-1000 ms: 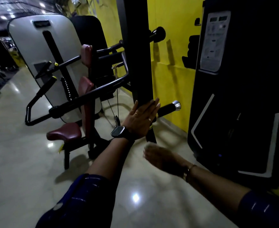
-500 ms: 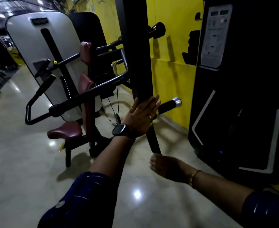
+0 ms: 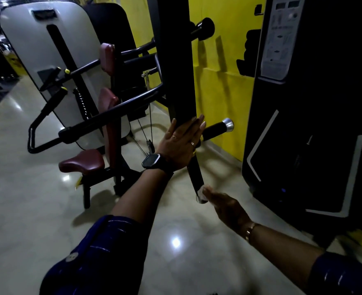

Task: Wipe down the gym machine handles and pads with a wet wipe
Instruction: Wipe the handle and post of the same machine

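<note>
Maroon seat (image 3: 82,161): pad at 9 o'clock of the left hand, well apart from both hands. Judged risk: it gets skipped, since both hands are occupied on the upright side.
Glossy floor (image 3: 26,209): reflective tile. Judged risk: drips from a wet wipe would leave it slick underfoot beneath the lower bar.
Black upright (image 3: 175,60): braced by the left hand. Judged risk: if this member pivots, weight put through the palm could swing it and pull the bar off the wipe.
Lower black bar (image 3: 194,173): runs from under the left hand down toward 5 o'clock. Judged risk: only its bottom end is being touched, so the near face may be cleaned and the far side missed.
Wet wipe (image 3: 201,193): the task's thing, a small white wad at the bottom end of the lower bar, at the right fingertips. Judged risk: held this lightly, it could slip off the bar end and drop to the floor.
Chrome-capped handle (image 3: 218,129): at 2 o'clock of the left hand, just beside its fingertips, no wipe on it.
Left hand (image 3: 182,143): arm reaches forward, smartwatch (image 3: 151,161) on the wrist. Palm lies flat on the upright, fingers straight, close together, pointing to 1 o'clock, thumb spread to 11 o'clock.
Right hand (image 3: 224,205): forearm enters from 4 o'clock, bracelet (image 3: 250,229) at the wrist. Fingers extend toward 10 o'clock and meet the wipe; motion blur hides whether they pinch it or press it against the bar.
</note>
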`<state>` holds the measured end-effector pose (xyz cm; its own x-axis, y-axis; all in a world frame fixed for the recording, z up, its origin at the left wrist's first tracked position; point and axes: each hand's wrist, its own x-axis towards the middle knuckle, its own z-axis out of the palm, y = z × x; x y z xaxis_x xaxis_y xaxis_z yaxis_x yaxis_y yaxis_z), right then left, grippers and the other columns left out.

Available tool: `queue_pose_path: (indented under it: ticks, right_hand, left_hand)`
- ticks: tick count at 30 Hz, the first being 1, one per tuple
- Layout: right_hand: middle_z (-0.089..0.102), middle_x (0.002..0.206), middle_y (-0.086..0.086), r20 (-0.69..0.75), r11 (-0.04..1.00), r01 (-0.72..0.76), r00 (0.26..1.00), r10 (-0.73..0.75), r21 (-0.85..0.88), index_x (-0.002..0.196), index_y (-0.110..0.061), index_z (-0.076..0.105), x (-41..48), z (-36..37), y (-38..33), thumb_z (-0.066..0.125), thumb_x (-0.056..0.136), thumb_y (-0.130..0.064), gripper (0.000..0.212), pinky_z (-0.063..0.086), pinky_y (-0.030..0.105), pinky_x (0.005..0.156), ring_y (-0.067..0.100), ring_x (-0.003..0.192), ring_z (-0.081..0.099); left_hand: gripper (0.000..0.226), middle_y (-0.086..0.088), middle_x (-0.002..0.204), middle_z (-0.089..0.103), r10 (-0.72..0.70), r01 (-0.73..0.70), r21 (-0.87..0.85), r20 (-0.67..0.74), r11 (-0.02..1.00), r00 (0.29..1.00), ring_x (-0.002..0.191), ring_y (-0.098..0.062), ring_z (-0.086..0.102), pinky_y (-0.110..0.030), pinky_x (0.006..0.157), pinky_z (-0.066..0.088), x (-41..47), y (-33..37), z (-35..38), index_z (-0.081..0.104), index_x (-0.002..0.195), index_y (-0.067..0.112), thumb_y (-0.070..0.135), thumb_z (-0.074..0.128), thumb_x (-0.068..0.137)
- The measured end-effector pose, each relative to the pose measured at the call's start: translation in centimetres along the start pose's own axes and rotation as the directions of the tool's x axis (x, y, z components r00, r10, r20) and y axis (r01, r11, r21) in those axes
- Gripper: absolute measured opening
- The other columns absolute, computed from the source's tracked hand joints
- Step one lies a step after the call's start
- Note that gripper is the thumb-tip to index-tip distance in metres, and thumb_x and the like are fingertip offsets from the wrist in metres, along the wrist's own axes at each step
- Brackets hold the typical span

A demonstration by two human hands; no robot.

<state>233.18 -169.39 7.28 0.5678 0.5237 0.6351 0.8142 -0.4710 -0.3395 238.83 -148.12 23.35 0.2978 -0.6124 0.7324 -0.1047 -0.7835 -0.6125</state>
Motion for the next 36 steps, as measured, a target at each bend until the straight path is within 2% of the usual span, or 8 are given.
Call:
queue_pose_path:
  ticks: [4, 7, 9, 13, 17, 22, 28, 36]
  right_hand:
    - [0.07, 0.106, 0.005, -0.014, 0.821, -0.459, 0.87, 0.493, 0.338, 0.106, -0.004, 0.072, 3.4, -1.4, -1.8, 0.052, 0.093, -0.014, 0.026, 0.04, 0.002, 0.086, 0.021, 0.101, 0.067]
    - [0.071, 0.098, 0.006, 0.118, 0.283, -0.639, 0.51, 0.852, 0.715, 0.101, -0.007, 0.071, 8.5, -3.0, -0.5, 0.07, 0.082, -0.006, 0.019, 0.053, 0.018, 0.077, 0.025, 0.096, 0.068]
    - [0.067, 0.111, 0.011, 0.301, 0.07, -0.626, 0.467, 0.832, 0.777, 0.117, -0.005, 0.064, 11.7, -3.9, 0.2, 0.061, 0.087, 0.005, 0.032, 0.053, 0.026, 0.07, 0.024, 0.096, 0.065]
    - [0.068, 0.087, -0.002, 0.415, 0.215, -0.677, 0.637, 0.65, 0.704, 0.107, -0.011, 0.065, 15.5, -3.7, -0.7, 0.041, 0.091, 0.008, 0.034, 0.043, 0.017, 0.054, 0.009, 0.071, 0.06]
    - [0.067, 0.073, 0.004, 0.555, 0.199, -0.718, 0.656, 0.511, 0.667, 0.087, -0.004, 0.061, 15.0, -3.0, -2.0, 0.033, 0.098, -0.002, 0.03, 0.05, 0.02, 0.057, 0.011, 0.063, 0.065]
    - [0.072, 0.082, 0.012, 0.708, 0.444, -0.786, 0.598, 0.374, 0.43, 0.094, -0.001, 0.066, 10.1, -1.2, 0.1, 0.046, 0.087, 0.003, 0.022, 0.056, 0.038, 0.066, 0.028, 0.073, 0.069]
    - [0.063, 0.093, 0.017, 0.795, 0.027, -0.887, 0.426, 0.431, 0.461, 0.109, 0.006, 0.062, 5.3, 0.1, 1.2, 0.038, 0.097, 0.0, 0.028, 0.054, 0.031, 0.071, 0.024, 0.078, 0.061]
    - [0.061, 0.062, 0.011, 0.803, -0.37, -0.753, 0.34, 0.49, 0.544, 0.08, -0.003, 0.056, 6.4, -0.6, 1.0, 0.03, 0.1, -0.026, 0.04, 0.051, 0.025, 0.053, 0.019, 0.048, 0.059]
  left_hand:
    - [0.075, -0.004, 0.151, 0.043, -0.014, 0.014, 0.028, 0.001, 1.0, 1.0, 0.144, -0.025, 0.023, -0.049, 0.12, -0.007, 0.3, 0.1, -0.1, 0.036, 0.148, 0.01, 0.04, 0.063, 0.085]
    - [0.088, -0.004, 0.153, 0.041, -0.035, 0.035, 0.024, 0.019, 0.999, 0.999, 0.15, -0.025, 0.008, -0.049, 0.12, -0.007, 0.3, 0.1, 0.0, 0.034, 0.149, 0.011, 0.051, 0.069, 0.079]
    - [0.086, -0.003, 0.153, 0.039, -0.029, 0.028, 0.026, 0.036, 0.999, 0.999, 0.149, -0.026, 0.006, -0.05, 0.12, -0.007, 0.2, 0.3, 0.0, 0.033, 0.15, 0.011, 0.047, 0.067, 0.08]
    - [0.077, -0.004, 0.152, 0.042, -0.005, 0.004, 0.037, 0.033, 0.999, 0.999, 0.144, -0.026, 0.023, -0.05, 0.119, -0.002, 0.1, 0.2, -0.4, 0.036, 0.148, 0.011, 0.039, 0.063, 0.082]
    - [0.067, -0.004, 0.15, 0.045, -0.007, 0.007, 0.034, 0.002, 0.999, 1.0, 0.141, -0.024, 0.029, -0.049, 0.119, 0.001, 0.2, 0.2, -0.6, 0.039, 0.146, 0.011, 0.036, 0.058, 0.087]
    - [0.063, -0.003, 0.147, 0.049, -0.026, 0.026, 0.005, -0.03, 1.0, 0.999, 0.139, -0.022, 0.032, -0.048, 0.119, 0.004, 0.4, 0.4, -0.7, 0.042, 0.144, 0.011, 0.033, 0.06, 0.088]
    - [0.064, -0.003, 0.146, 0.049, -0.016, 0.016, 0.018, -0.033, 1.0, 0.999, 0.139, -0.023, 0.031, -0.048, 0.119, 0.0, 0.6, 0.3, -0.7, 0.041, 0.144, 0.011, 0.031, 0.057, 0.086]
    - [0.058, -0.003, 0.147, 0.048, -0.03, 0.029, -0.02, -0.044, 0.999, 0.999, 0.139, -0.022, 0.031, -0.047, 0.12, 0.001, 0.6, 0.4, -0.7, 0.04, 0.145, 0.012, 0.03, 0.051, 0.092]
